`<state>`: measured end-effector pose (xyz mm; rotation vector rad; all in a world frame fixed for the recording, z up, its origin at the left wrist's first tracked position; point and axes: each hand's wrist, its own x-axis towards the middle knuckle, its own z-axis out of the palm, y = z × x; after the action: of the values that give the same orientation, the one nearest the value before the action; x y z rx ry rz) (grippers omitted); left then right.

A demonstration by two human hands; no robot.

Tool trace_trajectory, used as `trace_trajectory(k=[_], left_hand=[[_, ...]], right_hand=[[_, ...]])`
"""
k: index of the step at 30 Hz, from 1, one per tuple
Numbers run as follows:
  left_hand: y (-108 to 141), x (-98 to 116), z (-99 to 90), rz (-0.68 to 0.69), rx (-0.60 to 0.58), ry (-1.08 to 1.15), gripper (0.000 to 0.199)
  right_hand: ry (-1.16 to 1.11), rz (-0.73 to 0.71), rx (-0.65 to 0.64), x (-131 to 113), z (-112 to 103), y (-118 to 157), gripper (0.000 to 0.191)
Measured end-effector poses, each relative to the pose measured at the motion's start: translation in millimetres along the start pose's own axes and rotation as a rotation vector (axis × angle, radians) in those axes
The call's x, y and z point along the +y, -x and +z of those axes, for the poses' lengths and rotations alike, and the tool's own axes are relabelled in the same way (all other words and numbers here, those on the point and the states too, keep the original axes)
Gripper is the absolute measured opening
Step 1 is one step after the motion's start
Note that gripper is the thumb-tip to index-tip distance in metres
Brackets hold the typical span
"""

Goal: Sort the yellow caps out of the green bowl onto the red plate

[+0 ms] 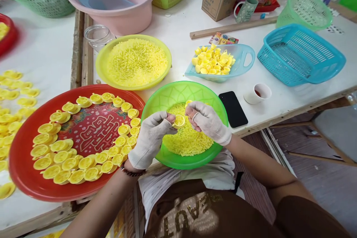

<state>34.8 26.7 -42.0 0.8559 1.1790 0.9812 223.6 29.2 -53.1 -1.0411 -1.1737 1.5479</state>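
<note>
My left hand (152, 135), in a white glove with bare fingertips, pinches a small round yellow plastic piece (179, 121) with a raised rim. Close to its right side is my right hand (208, 121), gloved the same way, its fingers drawn together; whether they hold anything is hidden. Both hands are over a green bowl (192, 88) with tiny yellow pellets (189, 144) in it. A bit of yellow shows just above my right fingertips. To the left, a red tray (25, 173) bears rows of similar round yellow pieces (91, 173).
Behind the green bowl stand a yellow bowl of pellets (136, 61) and a blue scoop (244, 57) with yellow cup-shaped pieces. A black phone (233, 109), a paper cup (252, 96) and a blue basket (304, 59) lie rightward. A pink basin (125, 18) is at the back.
</note>
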Motion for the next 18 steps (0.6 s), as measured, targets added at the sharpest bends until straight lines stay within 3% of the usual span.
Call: trace_trajectory(k=[5, 7, 10, 15, 18], left_hand=[[2.3, 0.1, 1.5, 0.14, 0.047, -0.219, 0.03], [4.2, 1.1, 1.7, 0.175, 0.042, -0.304, 0.029], [5.9, 1.9, 0.5, 0.134, 0.039, -0.271, 0.032], [5.0, 1.0, -4.3, -0.008, 0.048, -0.023, 0.04], [4.4, -0.3, -5.2, -0.023, 0.059, 0.011, 0.042]], right_hand=[[0.472, -0.239, -0.067, 4.8, 3.8, 0.4, 0.021], [0.561, -0.321, -0.091, 6.4, 5.2, 1.0, 0.016], [0.487, -0.3, -0.021, 4.7, 4.2, 1.3, 0.02], [0.067, -0.071, 0.09, -2.2, -2.9, 0.3, 0.025], [0.125, -0.074, 0.089, -2.1, -1.4, 1.0, 0.026]])
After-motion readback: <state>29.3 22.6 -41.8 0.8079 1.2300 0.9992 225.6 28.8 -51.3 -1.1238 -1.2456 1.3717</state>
